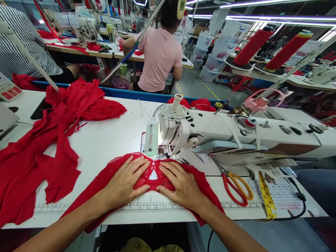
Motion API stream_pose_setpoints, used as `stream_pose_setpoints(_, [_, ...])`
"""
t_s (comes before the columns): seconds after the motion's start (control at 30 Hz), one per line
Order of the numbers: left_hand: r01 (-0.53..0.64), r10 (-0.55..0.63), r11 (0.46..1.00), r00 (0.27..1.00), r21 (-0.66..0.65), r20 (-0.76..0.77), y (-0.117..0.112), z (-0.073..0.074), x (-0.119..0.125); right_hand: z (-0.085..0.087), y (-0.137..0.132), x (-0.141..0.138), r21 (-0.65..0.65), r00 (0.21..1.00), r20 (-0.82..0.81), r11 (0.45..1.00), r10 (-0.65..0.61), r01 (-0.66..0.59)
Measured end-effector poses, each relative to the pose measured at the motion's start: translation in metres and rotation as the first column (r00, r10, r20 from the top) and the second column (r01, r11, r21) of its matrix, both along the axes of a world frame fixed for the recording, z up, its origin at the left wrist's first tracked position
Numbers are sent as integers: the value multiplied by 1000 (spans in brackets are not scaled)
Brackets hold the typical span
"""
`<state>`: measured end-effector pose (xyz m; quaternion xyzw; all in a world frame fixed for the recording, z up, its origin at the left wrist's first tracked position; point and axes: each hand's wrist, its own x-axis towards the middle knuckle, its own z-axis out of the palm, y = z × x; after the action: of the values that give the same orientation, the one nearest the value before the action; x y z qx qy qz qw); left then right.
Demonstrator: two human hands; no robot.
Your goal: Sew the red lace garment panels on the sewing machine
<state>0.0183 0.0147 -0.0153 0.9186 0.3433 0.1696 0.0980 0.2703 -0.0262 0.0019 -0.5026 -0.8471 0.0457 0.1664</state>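
A red lace-trimmed garment piece (97, 185) lies across the front of the sewing table, its middle at the needle area of the sewing machine (210, 129). My left hand (128, 176) rests flat on the left part of the cloth, fingers stretched toward the needle. On the right part, my right hand (181, 182) lies flat in the same way. Between the two hands the cloth has a small opening with crossed straps, and white table shows through. A clear guard (152, 138) partly hides the needle and presser foot.
Red fabric pieces (63, 140) are heaped at left. Scissors (237, 189) with red and orange handles, a yellow tape measure (267, 196) and a paper form (285, 199) lie at right. A printed ruler (157, 207) runs along the front edge. Two people sit beyond the table.
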Motion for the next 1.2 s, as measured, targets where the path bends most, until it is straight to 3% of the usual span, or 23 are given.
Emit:
stream_pose_setpoints(0.5, [27,-27,999,999,-45,-16,2,2,-4,-1,-1,0,-17,1000,17,1000,4,-3])
stream_pose_setpoints(0.8, [37,-38,997,999,74,18,5,-7,-8,5,-1,0,34,999,41,999,35,-36])
stream_pose_setpoints(0.97, [25,-26,999,997,22,73,-2,9,-1,6,5,5,261,994,42,961,-104,90])
stream_pose_setpoints(1.03, [-6,17,997,988,-77,152,-13,20,6,5,10,7,287,977,94,945,-191,157])
stream_pose_setpoints(1.1, [-11,79,957,972,-291,223,-26,31,17,5,15,7,254,962,154,950,-225,181])
stream_pose_setpoints(1.13, [-2,117,902,964,-431,239,-31,35,22,7,16,6,240,959,169,953,-228,185])
stream_pose_setpoints(1.2, [19,215,709,946,-705,242,-39,39,33,12,13,0,256,960,148,946,-239,197])
